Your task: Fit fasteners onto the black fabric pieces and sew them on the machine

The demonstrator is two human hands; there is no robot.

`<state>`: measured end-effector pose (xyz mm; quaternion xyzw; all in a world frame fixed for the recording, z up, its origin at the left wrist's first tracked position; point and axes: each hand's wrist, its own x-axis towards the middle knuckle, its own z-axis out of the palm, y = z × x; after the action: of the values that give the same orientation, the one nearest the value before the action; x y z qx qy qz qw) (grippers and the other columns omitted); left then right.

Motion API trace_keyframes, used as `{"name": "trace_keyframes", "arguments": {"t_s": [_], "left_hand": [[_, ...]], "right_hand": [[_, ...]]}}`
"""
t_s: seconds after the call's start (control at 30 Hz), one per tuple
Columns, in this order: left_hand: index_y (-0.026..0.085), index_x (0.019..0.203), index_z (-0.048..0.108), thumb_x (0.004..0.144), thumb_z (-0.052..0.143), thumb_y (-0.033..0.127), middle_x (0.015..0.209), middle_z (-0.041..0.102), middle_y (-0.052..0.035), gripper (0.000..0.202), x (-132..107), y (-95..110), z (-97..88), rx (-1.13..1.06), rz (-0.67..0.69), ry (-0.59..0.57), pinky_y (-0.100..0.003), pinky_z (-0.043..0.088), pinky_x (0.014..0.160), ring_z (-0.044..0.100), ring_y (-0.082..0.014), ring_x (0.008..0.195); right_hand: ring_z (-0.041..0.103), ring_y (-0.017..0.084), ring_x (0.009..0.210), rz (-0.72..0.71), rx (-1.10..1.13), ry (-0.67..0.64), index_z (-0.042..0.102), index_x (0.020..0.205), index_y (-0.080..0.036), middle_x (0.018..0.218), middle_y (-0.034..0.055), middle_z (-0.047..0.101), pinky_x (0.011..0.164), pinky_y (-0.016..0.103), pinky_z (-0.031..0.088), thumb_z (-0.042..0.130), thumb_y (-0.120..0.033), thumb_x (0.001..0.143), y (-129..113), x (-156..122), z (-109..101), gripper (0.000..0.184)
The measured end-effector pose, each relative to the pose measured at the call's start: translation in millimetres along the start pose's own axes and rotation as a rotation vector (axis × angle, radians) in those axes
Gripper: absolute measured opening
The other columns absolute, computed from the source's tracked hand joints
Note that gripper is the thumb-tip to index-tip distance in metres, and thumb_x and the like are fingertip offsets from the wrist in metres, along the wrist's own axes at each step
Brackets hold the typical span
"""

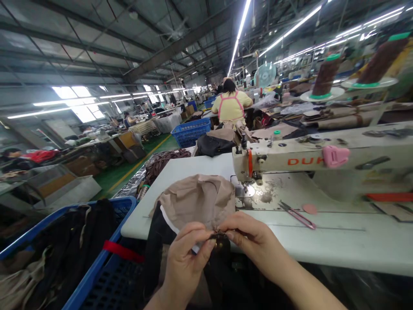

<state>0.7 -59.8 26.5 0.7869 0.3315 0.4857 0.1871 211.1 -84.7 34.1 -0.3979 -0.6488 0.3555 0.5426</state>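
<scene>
A beige and black fabric piece [196,196] lies over the front edge of the white sewing table, its black part hanging down toward me. My left hand [190,254] pinches the gathered dark edge of this fabric between thumb and fingers. Close beside it, my right hand [248,234] pinches the same edge, the fingertips of both hands nearly meeting. A white strip runs along the fabric's left side. Just behind the cloth stands the sewing machine [245,165], its needle area right of the beige part. What lies between the fingertips is partly hidden.
Pink-handled thread snips [297,214] and a round pink disc [309,209] rest on the table [348,241]. At left, a blue basket [129,206] holds dark and beige cloth. Brown thread cones [326,77] stand at upper right. A person in yellow [230,107] sits ahead.
</scene>
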Motion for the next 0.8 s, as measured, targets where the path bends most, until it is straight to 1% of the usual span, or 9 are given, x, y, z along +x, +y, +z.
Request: {"name": "trace_keyframes", "arguments": {"t_s": [0.1, 0.3, 0.4, 0.5, 0.57, 0.67, 0.73, 0.8], "left_hand": [[0.023, 0.095, 0.077, 0.091, 0.069, 0.019, 0.094, 0.073, -0.0042, 0.009, -1, 2, -1.6, 0.009, 0.024, 0.000, -0.026, 0.059, 0.078, 0.071, -0.0176, 0.087], [0.022, 0.097, 0.077, 0.092, 0.068, 0.018, 0.098, 0.073, -0.0055, 0.011, -4, 1, -3.7, 0.041, 0.012, 0.012, -0.028, 0.060, 0.080, 0.071, -0.0187, 0.090], [0.023, 0.097, 0.076, 0.092, 0.069, 0.017, 0.097, 0.073, -0.0047, 0.011, -5, 1, -4.0, 0.038, 0.014, 0.009, -0.027, 0.060, 0.080, 0.071, -0.0184, 0.090], [0.023, 0.096, 0.075, 0.091, 0.070, 0.016, 0.096, 0.072, -0.0033, 0.010, -5, 1, -3.9, 0.023, 0.015, 0.011, -0.026, 0.059, 0.080, 0.071, -0.0168, 0.088], [0.023, 0.096, 0.075, 0.091, 0.070, 0.016, 0.097, 0.072, -0.0035, 0.010, -5, 1, -3.8, 0.025, 0.008, 0.013, -0.026, 0.059, 0.081, 0.071, -0.0169, 0.089], [0.023, 0.097, 0.075, 0.092, 0.069, 0.017, 0.098, 0.072, -0.0042, 0.010, -3, 1, -3.7, 0.034, 0.007, 0.010, -0.026, 0.059, 0.082, 0.071, -0.0176, 0.091], [0.023, 0.097, 0.075, 0.091, 0.069, 0.016, 0.097, 0.072, -0.0036, 0.011, -2, 0, -3.5, 0.033, 0.029, 0.021, -0.025, 0.059, 0.081, 0.071, -0.0168, 0.090], [0.023, 0.097, 0.075, 0.091, 0.070, 0.015, 0.097, 0.072, -0.0030, 0.011, -2, 0, -3.3, 0.037, 0.050, 0.036, -0.024, 0.059, 0.080, 0.071, -0.0159, 0.089]], "right_hand": [[0.071, 0.018, 0.086, 0.017, 0.025, -0.040, 0.079, 0.093, -0.025, 0.091, 0.0017, 0.077, 0.084, 0.028, 0.057, 0.067, -0.029, 0.093, 0, 3, -1, 0.012], [0.067, 0.017, 0.082, 0.075, 0.058, -0.142, 0.075, 0.092, -0.023, 0.086, 0.0002, 0.073, 0.077, 0.025, 0.054, 0.067, -0.028, 0.092, -1, 5, -4, 0.010], [0.063, 0.016, 0.078, 0.073, 0.096, -0.161, 0.073, 0.091, -0.022, 0.083, -0.0003, 0.070, 0.072, 0.024, 0.053, 0.066, -0.029, 0.092, -2, 6, -5, 0.010], [0.060, 0.014, 0.074, 0.048, 0.084, -0.181, 0.073, 0.093, -0.022, 0.083, -0.0011, 0.068, 0.071, 0.023, 0.051, 0.067, -0.029, 0.091, -5, 8, -7, 0.009], [0.059, 0.014, 0.073, 0.026, 0.061, -0.175, 0.074, 0.094, -0.022, 0.082, -0.0013, 0.067, 0.069, 0.023, 0.051, 0.068, -0.029, 0.092, -5, 9, -7, 0.010], [0.060, 0.014, 0.073, -0.016, 0.035, -0.133, 0.073, 0.090, -0.021, 0.080, -0.0009, 0.066, 0.069, 0.023, 0.050, 0.068, -0.030, 0.092, -1, 9, -5, 0.010], [0.062, 0.014, 0.075, -0.061, 0.026, -0.101, 0.073, 0.087, -0.020, 0.081, 0.0003, 0.068, 0.072, 0.024, 0.051, 0.069, -0.028, 0.092, 4, 8, -4, 0.010], [0.065, 0.015, 0.081, -0.114, 0.028, -0.084, 0.075, 0.090, -0.020, 0.085, 0.0025, 0.071, 0.077, 0.024, 0.052, 0.069, -0.026, 0.093, 9, 8, -2, 0.009]]}}
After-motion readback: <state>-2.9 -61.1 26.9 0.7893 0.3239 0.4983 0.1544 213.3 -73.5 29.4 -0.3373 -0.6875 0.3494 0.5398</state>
